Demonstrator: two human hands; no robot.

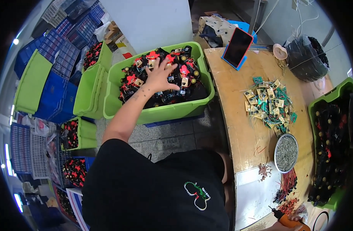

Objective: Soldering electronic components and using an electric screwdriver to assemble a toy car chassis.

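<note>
My left hand (161,78) is stretched over a green bin (157,114), its fingers spread across a heap of small black and red toy car chassis (186,73) with wheels and little circuit boards. It touches or hovers just above the top ones; no chassis is plainly gripped. At the lower right, my right hand (281,227) is wrapped round an orange electric screwdriver (293,222), its thin tip pointing up and left over the table. Part of that hand is cut off by the picture's edge.
On the wooden table (232,115) lie a pile of circuit boards (272,102), a metal bowl of screws (286,153), red wires (288,183) and a phone on a stand (238,48). Another green bin (314,111) stands right; stacked crates (53,88) fill the left.
</note>
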